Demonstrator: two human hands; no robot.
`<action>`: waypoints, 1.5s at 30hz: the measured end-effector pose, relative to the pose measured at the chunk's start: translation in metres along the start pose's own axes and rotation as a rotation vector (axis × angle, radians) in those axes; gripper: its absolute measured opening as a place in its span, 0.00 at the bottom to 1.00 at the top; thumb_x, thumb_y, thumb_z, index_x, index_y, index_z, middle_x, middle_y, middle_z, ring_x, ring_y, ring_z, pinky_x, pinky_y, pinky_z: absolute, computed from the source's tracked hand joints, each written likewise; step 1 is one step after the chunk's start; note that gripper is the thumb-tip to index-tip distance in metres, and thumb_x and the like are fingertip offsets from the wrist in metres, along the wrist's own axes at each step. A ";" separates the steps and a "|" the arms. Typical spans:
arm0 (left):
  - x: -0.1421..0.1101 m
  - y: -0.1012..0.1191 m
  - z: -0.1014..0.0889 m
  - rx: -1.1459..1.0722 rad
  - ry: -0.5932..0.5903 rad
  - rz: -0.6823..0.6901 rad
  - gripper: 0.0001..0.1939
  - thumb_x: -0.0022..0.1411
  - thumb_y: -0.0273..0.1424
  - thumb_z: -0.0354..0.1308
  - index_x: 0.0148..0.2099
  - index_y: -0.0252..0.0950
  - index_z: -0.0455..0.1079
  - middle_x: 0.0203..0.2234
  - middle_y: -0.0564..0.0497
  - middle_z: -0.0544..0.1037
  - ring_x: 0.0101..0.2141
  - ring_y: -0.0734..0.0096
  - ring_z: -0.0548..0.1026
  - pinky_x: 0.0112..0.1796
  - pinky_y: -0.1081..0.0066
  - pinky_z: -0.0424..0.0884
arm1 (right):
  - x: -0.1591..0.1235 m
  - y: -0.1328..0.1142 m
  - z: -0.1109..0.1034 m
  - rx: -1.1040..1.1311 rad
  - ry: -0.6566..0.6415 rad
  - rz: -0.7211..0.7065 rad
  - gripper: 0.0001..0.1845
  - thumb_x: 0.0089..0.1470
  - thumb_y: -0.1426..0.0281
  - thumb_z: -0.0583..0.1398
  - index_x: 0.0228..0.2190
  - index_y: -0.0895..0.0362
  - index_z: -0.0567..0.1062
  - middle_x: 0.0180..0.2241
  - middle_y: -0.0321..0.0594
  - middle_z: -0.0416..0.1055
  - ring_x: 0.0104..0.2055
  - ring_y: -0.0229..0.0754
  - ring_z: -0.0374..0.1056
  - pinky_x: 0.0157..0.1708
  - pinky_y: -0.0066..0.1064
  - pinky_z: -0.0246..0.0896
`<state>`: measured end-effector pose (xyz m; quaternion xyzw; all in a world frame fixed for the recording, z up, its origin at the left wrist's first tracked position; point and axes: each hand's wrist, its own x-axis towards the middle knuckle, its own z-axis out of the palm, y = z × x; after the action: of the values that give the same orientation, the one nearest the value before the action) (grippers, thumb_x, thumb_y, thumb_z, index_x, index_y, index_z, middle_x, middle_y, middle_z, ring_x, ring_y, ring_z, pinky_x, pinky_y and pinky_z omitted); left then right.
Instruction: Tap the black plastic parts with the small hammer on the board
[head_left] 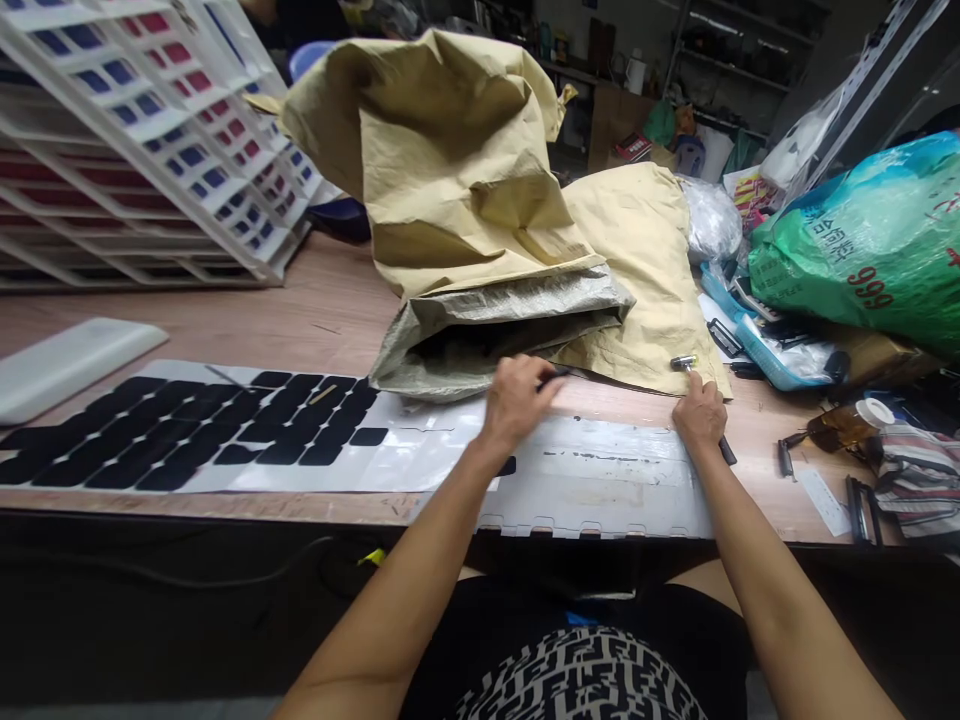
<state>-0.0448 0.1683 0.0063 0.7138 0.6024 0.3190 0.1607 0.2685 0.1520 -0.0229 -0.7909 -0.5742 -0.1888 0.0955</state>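
Note:
My left hand is closed at the mouth of a tan sack, with a small black piece at its fingertips. The sack's grey lining folds outward and its inside is dark. My right hand is wrapped round a small hammer. The hammer's metal head points away from me, and its dark handle end shows below the hand. A second tan sack lies flat just beyond this hand. Between my forearms a worn grey-white board lies along the table edge.
Rows of black rounded pieces lie on a white sheet at left. Behind them stands a white plastic crate. At right are a green bag, a blue tray, an amber bottle and a striped cloth.

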 end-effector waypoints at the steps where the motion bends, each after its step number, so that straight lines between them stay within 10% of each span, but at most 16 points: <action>1: -0.010 0.013 0.006 -0.061 -0.086 0.101 0.12 0.65 0.40 0.58 0.43 0.37 0.74 0.39 0.46 0.76 0.42 0.58 0.69 0.43 0.61 0.67 | 0.000 0.000 0.000 -0.002 0.002 0.000 0.27 0.60 0.72 0.52 0.60 0.55 0.66 0.42 0.49 0.65 0.44 0.49 0.61 0.39 0.36 0.58; 5: -0.035 0.046 0.041 -0.146 -0.314 0.362 0.09 0.64 0.38 0.61 0.40 0.38 0.73 0.36 0.48 0.76 0.40 0.61 0.68 0.43 0.62 0.65 | -0.001 0.001 0.000 -0.002 0.009 -0.002 0.26 0.61 0.71 0.51 0.60 0.54 0.66 0.42 0.48 0.65 0.43 0.49 0.62 0.39 0.36 0.57; 10: -0.039 0.042 0.066 -0.191 -0.351 0.331 0.07 0.60 0.35 0.64 0.39 0.39 0.74 0.37 0.49 0.75 0.42 0.61 0.67 0.45 0.62 0.64 | -0.003 0.001 0.000 0.012 0.000 -0.004 0.26 0.61 0.71 0.51 0.60 0.53 0.66 0.42 0.49 0.65 0.44 0.50 0.62 0.39 0.36 0.57; 18: -0.032 0.032 0.068 -0.300 -0.358 0.271 0.08 0.54 0.33 0.68 0.36 0.39 0.75 0.35 0.50 0.75 0.41 0.62 0.68 0.42 0.65 0.66 | -0.002 0.001 -0.029 0.295 -0.137 0.093 0.27 0.61 0.74 0.51 0.60 0.52 0.69 0.45 0.46 0.71 0.44 0.45 0.66 0.41 0.33 0.61; 23: -0.030 0.035 0.068 -0.324 -0.361 0.196 0.09 0.52 0.31 0.70 0.35 0.38 0.75 0.36 0.51 0.76 0.42 0.62 0.69 0.43 0.64 0.66 | -0.056 -0.008 -0.071 0.773 -0.259 -0.049 0.26 0.61 0.66 0.54 0.60 0.52 0.70 0.44 0.41 0.77 0.39 0.43 0.72 0.43 0.36 0.68; 27: -0.031 0.037 0.069 -0.315 -0.356 0.162 0.09 0.52 0.31 0.70 0.35 0.39 0.75 0.36 0.52 0.76 0.42 0.62 0.69 0.44 0.64 0.65 | -0.100 -0.019 -0.089 0.960 -0.316 -0.178 0.25 0.62 0.66 0.54 0.59 0.52 0.71 0.56 0.42 0.73 0.57 0.45 0.69 0.59 0.41 0.63; 45: -0.032 0.040 0.072 -0.334 -0.316 0.118 0.07 0.48 0.29 0.71 0.31 0.38 0.76 0.33 0.52 0.76 0.40 0.64 0.69 0.41 0.66 0.65 | -0.118 -0.017 -0.091 0.921 -0.310 -0.204 0.25 0.63 0.69 0.53 0.60 0.52 0.70 0.58 0.41 0.71 0.61 0.45 0.67 0.62 0.42 0.61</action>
<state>0.0300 0.1400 -0.0312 0.7525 0.4658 0.3074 0.3498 0.2033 0.0210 0.0111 -0.6251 -0.6800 0.1958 0.3295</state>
